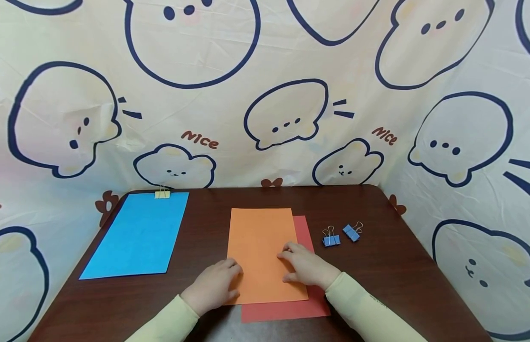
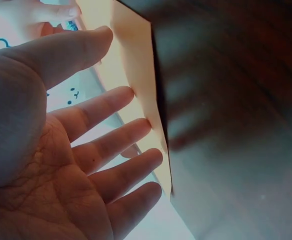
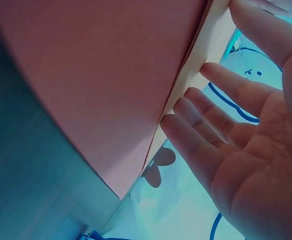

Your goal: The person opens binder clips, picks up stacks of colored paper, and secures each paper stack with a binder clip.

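An orange sheet of paper (image 1: pixel 260 251) lies over a red sheet (image 1: pixel 282 312), whose right and near edges stick out from under it. My left hand (image 1: pixel 213 285) is at the orange sheet's left edge; in the left wrist view its fingers (image 2: pixel 118 132) are spread and fairly straight, tips on the paper. On the right side, my right hand (image 1: pixel 309 267) rests its fingertips on the orange sheet, its wrist above the red one. The right wrist view shows those fingers (image 3: pixel 206 150) extended, touching the orange paper beside the red sheet's wide strip.
To the left on the dark brown table (image 1: pixel 402 280) lies a blue sheet (image 1: pixel 137 237) with a yellow binder clip (image 1: pixel 162 194) on its far edge. Two blue binder clips (image 1: pixel 331 241) sit right of the papers. A printed cloth (image 1: pixel 231 114) hangs around the table.
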Tool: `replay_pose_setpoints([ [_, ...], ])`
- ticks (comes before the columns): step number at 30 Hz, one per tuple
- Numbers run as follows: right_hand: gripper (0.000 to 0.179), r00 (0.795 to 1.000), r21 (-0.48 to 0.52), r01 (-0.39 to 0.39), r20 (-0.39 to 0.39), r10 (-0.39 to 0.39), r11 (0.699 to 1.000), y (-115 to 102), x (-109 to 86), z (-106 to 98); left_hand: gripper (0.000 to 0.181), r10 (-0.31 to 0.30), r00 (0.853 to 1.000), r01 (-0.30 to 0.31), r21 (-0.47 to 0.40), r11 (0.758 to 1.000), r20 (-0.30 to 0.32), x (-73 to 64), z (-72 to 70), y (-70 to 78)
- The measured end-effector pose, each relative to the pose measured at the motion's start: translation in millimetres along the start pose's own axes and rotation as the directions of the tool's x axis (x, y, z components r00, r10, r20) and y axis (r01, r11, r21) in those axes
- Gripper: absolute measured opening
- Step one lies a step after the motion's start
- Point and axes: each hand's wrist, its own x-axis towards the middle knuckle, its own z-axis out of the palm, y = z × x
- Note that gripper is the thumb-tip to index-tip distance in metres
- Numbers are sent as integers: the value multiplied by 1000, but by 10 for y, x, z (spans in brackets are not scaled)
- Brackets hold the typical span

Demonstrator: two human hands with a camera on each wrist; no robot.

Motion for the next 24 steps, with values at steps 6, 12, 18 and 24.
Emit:
replay_pose_setpoints([
  [6,54,1000,1,2,-8,-2,1000,-2,2,0,41,-16,1000,16,0,1000,11,8,33,-5],
  [12,54,1000,-6,-5,-2,5,1000,3,4,15,41,-4,1000,4,3,1000,9,13,30,1],
  [18,54,1000,1,-6,26,6,1000,-2,-17,-6,41,5,1000,-5,-3,1000,0,21,29,-2],
  [24,49,998,43,2,61,-4,999,15,-43,-54,42,2,1000,-2,5,1000,1,28,26,-4],
])
